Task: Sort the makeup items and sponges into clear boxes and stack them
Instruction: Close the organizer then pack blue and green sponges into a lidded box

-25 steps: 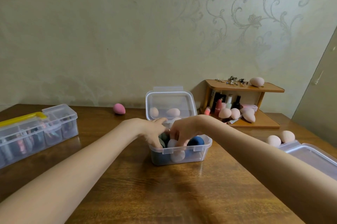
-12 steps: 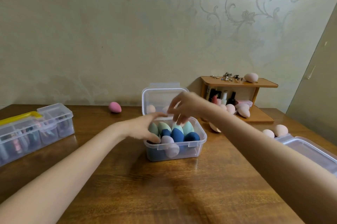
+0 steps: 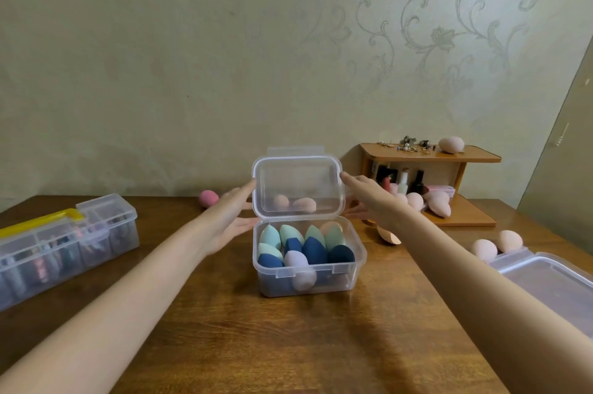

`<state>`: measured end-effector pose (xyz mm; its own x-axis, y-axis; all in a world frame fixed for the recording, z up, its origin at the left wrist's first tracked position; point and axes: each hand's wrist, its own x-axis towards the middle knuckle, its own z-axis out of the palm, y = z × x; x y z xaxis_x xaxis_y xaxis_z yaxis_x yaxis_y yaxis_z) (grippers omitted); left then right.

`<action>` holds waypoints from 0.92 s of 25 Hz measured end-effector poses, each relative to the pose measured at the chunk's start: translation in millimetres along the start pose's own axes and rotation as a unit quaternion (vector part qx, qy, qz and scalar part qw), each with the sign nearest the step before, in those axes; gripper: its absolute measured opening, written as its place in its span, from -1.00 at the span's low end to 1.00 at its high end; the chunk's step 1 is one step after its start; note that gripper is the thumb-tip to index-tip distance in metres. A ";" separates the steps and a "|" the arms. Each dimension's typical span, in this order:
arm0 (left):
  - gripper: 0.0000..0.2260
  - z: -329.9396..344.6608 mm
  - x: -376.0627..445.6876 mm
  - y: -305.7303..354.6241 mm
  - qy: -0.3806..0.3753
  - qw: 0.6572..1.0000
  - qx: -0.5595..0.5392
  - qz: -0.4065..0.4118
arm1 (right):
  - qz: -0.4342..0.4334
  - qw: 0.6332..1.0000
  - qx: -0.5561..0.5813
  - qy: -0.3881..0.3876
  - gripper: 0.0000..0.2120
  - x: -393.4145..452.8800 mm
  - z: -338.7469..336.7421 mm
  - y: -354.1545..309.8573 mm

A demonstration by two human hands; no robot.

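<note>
wooden table (image 3: pixel 288 345), hands flanking upright lid (image 3: pixel 296 185)

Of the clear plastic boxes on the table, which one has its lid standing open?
The small clear box in the middle, filled with blue and green sponges; both hands flank its upright lid. The long yellow-handled box and the right-hand box are closed.

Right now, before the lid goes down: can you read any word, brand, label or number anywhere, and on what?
None can be read.
Bottles under the wooden shelf: any labels too small and blurred.
Items inside the divided box with the yellow handle: blurred through the plastic.
Sponge box and its lid: no print shows.
</note>
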<state>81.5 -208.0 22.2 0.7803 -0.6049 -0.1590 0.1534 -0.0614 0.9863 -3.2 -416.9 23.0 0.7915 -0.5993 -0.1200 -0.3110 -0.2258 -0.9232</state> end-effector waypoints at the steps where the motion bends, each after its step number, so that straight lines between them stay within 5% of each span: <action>1: -0.40 -0.5 -1.2 1.5 -0.005 1.000 -0.014 0.006 | -0.001 0.999 0.041 -0.031 -0.43 -4.3 -2.1 -2.2; 7: -0.66 -8.1 -6.5 -1.0 0.002 0.996 -0.080 0.046 | -0.021 0.965 0.248 -0.082 -0.54 -36.8 -3.3 -8.1; 9: -0.65 -18.0 -12.4 -8.1 -0.037 0.995 -0.057 0.074 | -0.054 0.984 0.134 -0.102 -0.63 -53.6 -6.2 -5.0; 12: -0.50 -34.9 -21.2 -11.8 -0.095 0.977 0.148 0.120 | -0.132 0.967 -0.120 -0.182 -0.62 -70.7 -18.8 1.5; 15: -0.26 -26.7 -36.4 -1.9 -0.165 0.886 0.420 0.109 | -0.065 0.921 -0.294 -0.245 -0.49 -77.0 -7.0 -0.4; 17: -0.29 -19.4 -46.9 -8.5 -0.205 0.816 0.531 0.103 | -0.055 0.890 -0.382 -0.243 -0.32 -74.6 3.0 9.7; 23: -0.45 -2.5 -62.3 -50.1 -0.046 0.730 0.642 0.229 | -0.175 0.884 -0.421 -0.103 -0.22 -86.8 24.4 47.1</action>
<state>26.7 -165.2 -17.5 0.5182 -0.8427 0.1463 -0.8521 -0.4941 0.1725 -73.7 -356.8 -19.0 0.9687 -0.2467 -0.0256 -0.2412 -0.9130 -0.3289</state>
